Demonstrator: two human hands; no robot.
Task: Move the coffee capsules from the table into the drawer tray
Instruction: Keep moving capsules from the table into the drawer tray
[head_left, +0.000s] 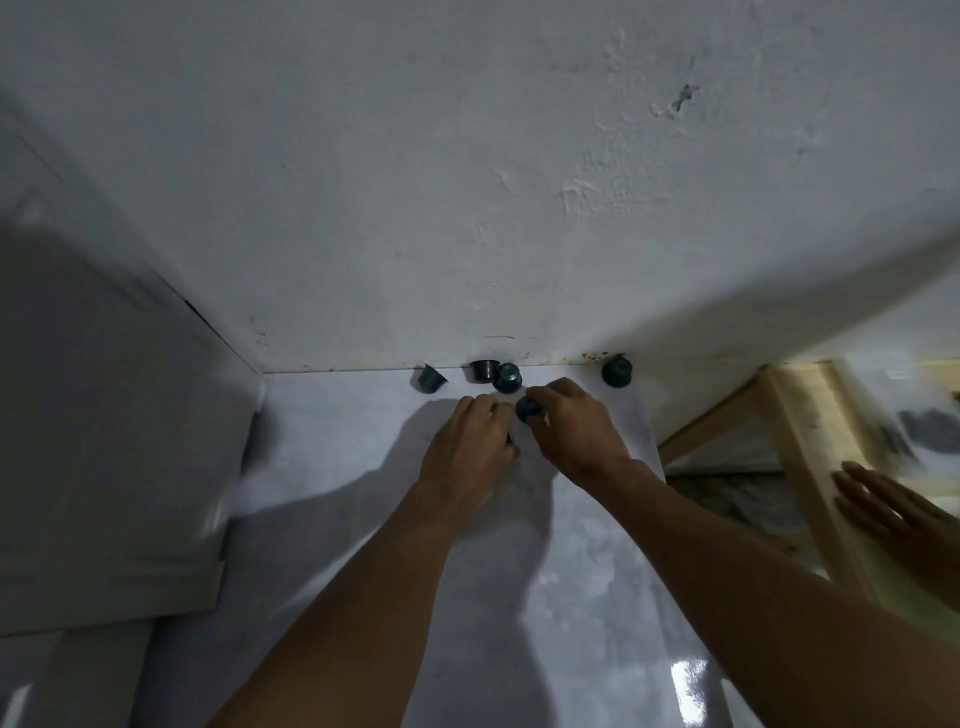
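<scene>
Several dark teal coffee capsules lie at the far edge of the pale table (363, 467), against the wall. One capsule (429, 378) lies tipped at the left, a dark one (483, 370) stands beside another teal one (507, 378), and one (616, 371) sits apart at the right. My right hand (574, 431) pinches a teal capsule (529, 409) just in front of the middle pair. My left hand (470, 447) is right beside it with its fingers curled; something dark shows under its fingers, but what it holds is hidden.
A white wall rises directly behind the capsules. A white cabinet door (104, 415) stands at the left. At the right is a pale wooden frame (800, 426), with another person's hand (893, 509) resting on it.
</scene>
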